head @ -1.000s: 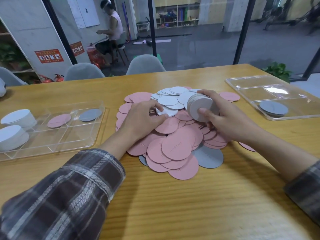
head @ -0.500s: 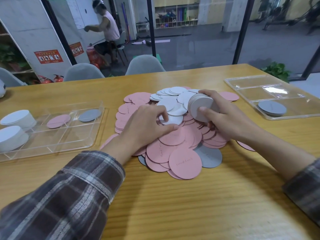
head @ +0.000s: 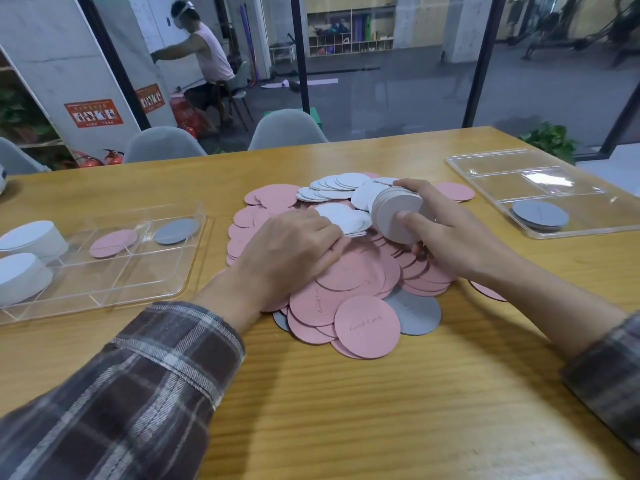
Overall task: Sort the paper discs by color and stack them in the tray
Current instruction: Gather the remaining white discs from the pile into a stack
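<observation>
At centre, a stack of white paper discs [head: 398, 216] is gripped by the right hand [head: 460, 237]; the left hand [head: 291, 251] is laid flat on the mixed pile of pink, white and grey discs [head: 363, 323]. Two white stacks [head: 31, 237] are seen in the clear plastic tray [head: 114, 271] at left; most sorting is judged undone.

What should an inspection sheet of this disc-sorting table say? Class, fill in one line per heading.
Surface: wooden table.
Job's things: mixed pile of pink, white and grey discs at centre; left tray holds two white stacks, a pink disc and a grey disc; right tray holds grey discs.
Clutter: nothing seen.
Hands: left hand rests on the pile; right hand grips a stack of white discs.
Cables: nothing seen.
Surroundings: grey chairs, glass wall, seated person, plant.
</observation>
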A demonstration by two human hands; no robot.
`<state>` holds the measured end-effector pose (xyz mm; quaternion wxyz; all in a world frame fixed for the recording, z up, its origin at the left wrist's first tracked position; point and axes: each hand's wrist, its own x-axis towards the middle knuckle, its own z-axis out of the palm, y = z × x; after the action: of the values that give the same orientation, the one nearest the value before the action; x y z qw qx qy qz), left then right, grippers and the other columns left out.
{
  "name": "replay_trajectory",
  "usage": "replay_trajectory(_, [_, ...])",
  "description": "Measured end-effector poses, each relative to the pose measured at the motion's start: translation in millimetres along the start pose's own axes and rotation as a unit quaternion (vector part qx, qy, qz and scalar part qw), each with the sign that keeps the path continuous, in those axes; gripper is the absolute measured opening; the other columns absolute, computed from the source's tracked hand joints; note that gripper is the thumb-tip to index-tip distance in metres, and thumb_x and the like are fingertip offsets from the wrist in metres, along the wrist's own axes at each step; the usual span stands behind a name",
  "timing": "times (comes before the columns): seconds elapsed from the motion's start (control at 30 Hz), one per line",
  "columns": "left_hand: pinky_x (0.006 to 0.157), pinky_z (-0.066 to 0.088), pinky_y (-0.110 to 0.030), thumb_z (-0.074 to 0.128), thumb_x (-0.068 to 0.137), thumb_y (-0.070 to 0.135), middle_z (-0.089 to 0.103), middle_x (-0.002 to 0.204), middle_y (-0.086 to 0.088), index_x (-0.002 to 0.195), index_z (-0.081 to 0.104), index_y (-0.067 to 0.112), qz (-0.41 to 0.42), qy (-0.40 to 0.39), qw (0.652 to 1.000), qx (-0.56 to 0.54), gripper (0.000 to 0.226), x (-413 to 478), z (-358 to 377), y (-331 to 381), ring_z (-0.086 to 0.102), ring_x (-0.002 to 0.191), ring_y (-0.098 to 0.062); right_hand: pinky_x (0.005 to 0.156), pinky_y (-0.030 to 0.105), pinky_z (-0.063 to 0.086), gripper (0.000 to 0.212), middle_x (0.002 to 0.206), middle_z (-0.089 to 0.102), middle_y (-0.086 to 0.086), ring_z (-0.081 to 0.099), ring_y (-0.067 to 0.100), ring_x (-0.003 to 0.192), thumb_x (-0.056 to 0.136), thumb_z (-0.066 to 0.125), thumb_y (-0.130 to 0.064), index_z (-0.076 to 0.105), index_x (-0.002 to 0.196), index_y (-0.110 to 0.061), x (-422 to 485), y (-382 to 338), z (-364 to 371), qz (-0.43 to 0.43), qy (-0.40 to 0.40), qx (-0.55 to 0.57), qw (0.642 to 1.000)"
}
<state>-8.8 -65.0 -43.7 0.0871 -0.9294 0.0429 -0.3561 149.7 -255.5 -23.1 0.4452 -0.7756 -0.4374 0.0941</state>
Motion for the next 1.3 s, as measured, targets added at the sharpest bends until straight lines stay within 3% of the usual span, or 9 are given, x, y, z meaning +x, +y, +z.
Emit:
replay_trajectory(0.13, [0.055, 0.047, -0.041, 0.055, 0.105, 0.024, 0.056, 0.063, -0.004, 0.069, 0.06, 0.009, 0.024, 0.015, 0.999, -0.027, 0.04, 0.2, -1.8, 6.2, 0.048, 0.062, -0.025, 0.058, 0.01, 0.038, 0.041, 0.086, 0.058, -0.017, 0.056, -0.001, 0.058, 0.101, 0.048, -0.026, 0.046, 0.139, -0.04, -0.7, -0.5, -0.5, -0.004, -0.001, -0.002, 1.0])
replay_trajectory(0.33, [0.054, 0.048, -0.039, 0.058, 0.101, 0.032, 0.058, 0.061, -0.001, 0.072, 0.07, 0.008, 0.021, -0.023, 0.995, -0.094, 0.04, -0.3, 0.8, 9.4, 0.053, 0.06, -0.023, 0.078, 0.027, 0.04, 0.041, 0.088, 0.054, -0.022, 0.052, -0.002, 0.075, 0.101, 0.049, -0.032, 0.045, 0.14, -0.042, 0.3, 5.0, -1.7, -0.003, -0.01, 0.002, 1.0])
replay_trajectory(0.5, [0.064, 0.048, -0.016, 0.08, 0.091, 0.024, 0.072, 0.075, 0.01, 0.084, 0.082, 0.015, -0.142, -0.055, 0.948, -0.279, 0.012, -1.8, -4.4, 4.6, 0.065, 0.071, -0.011, 0.087, 0.03, 0.04, 0.045, 0.111, 0.056, -0.011, 0.051, 0.013, 0.089, 0.102, 0.05, -0.035, 0.039, 0.145, -0.043, 1.3, 9.2, -1.7, -0.004, -0.011, -0.004, 1.0])
replay_trajectory(0.6, [0.067, 0.048, -0.015, 0.076, 0.094, 0.017, 0.074, 0.077, 0.008, 0.086, 0.079, 0.013, -0.19, -0.047, 0.936, -0.294, 0.01, -0.6, -6.1, 4.4, 0.068, 0.075, -0.012, 0.086, 0.029, 0.039, 0.046, 0.114, 0.057, -0.011, 0.052, 0.015, 0.094, 0.102, 0.052, -0.036, 0.039, 0.145, -0.043, 1.3, 10.4, -1.4, -0.013, -0.008, 0.007, 1.0])
replay_trajectory(0.73, [0.063, 0.038, -0.01, 0.068, 0.1, 0.015, 0.066, 0.073, 0.009, 0.089, 0.073, 0.01, -0.21, 0.021, 0.94, -0.269, 0.014, 4.7, -12.4, 7.5, 0.056, 0.064, -0.002, 0.091, 0.03, 0.043, 0.046, 0.131, 0.056, -0.013, 0.056, 0.012, 0.107, 0.103, 0.052, -0.036, 0.039, 0.146, -0.045, 3.1, 11.4, -0.4, -0.018, -0.006, 0.014, 1.0])
replay_trajectory(0.83, [0.06, 0.044, -0.017, 0.068, 0.1, 0.018, 0.063, 0.065, 0.01, 0.088, 0.073, 0.013, -0.272, 0.028, 0.907, -0.321, 0.015, 4.8, -10.7, 8.3, 0.056, 0.058, -0.005, 0.091, 0.029, 0.044, 0.046, 0.128, 0.057, -0.015, 0.057, 0.008, 0.102, 0.103, 0.052, -0.035, 0.041, 0.145, -0.047, 3.3, 10.8, 1.2, -0.01, -0.012, 0.037, 0.999])
replay_trajectory(0.97, [0.062, 0.06, -0.031, 0.071, 0.098, 0.012, 0.071, 0.068, -0.003, 0.099, 0.074, 0.009, -0.331, 0.011, 0.841, -0.428, 0.005, 4.8, -7.2, 13.6, 0.072, 0.062, -0.019, 0.062, 0.033, 0.047, 0.041, 0.096, 0.065, 0.007, 0.059, 0.019, 0.067, 0.102, 0.051, -0.031, 0.048, 0.139, -0.048, 3.2, 6.7, 3.4, 0.03, -0.035, 0.096, 0.994])
replay_trajectory(1.1, [0.069, 0.064, -0.037, 0.072, 0.094, 0.002, 0.073, 0.071, -0.011, 0.101, 0.07, 0.008, -0.364, 0.01, 0.794, -0.488, 0.009, 6.7, -6.3, 20.4, 0.077, 0.068, -0.028, 0.06, 0.036, 0.047, 0.042, 0.088, 0.063, 0.008, 0.056, 0.021, 0.063, 0.102, 0.045, -0.027, 0.049, 0.139, -0.046, 1.9, 1.0, 2.8, 0.038, -0.042, 0.12, 0.991])
replay_trajectory(1.3, [0.07, 0.066, -0.039, 0.07, 0.091, -0.001, 0.074, 0.07, -0.013, 0.105, 0.074, 0.014, -0.373, -0.005, 0.794, -0.48, 0.021, 14.7, -5.7, 31.4, 0.078, 0.068, -0.027, 0.062, 0.039, 0.048, 0.041, 0.086, 0.064, 0.013, 0.056, 0.023, 0.061, 0.101, 0.046, -0.032, 0.049, 0.138, -0.05, 4.6, 5.5, 5.3, 0.039, -0.047, 0.109, 0.992])
